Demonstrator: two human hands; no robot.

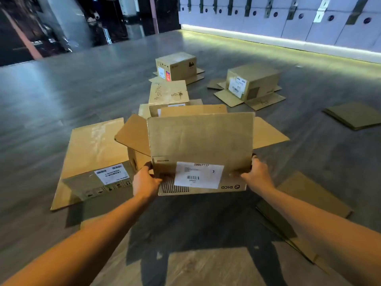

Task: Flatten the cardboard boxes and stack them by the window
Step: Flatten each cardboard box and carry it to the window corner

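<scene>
Flattened box (97, 153): lies on the floor just left of the held box; stepping on it could cause a slip.
Left hand (145, 182): fingers curled round the lower left edge of the held box (201, 145).
Held box: raised off the floor, flaps open, shipping label (199, 175) facing the person. If collapsed against the fold lines, a panel may buckle or tear.
Right hand (256, 172): grips the lower right edge. Uneven pull between the hands could twist the box loose.
Upright boxes (175, 66): beyond the held box, not yet flattened.
Flat stack (355, 115): far right of the held box.
</scene>
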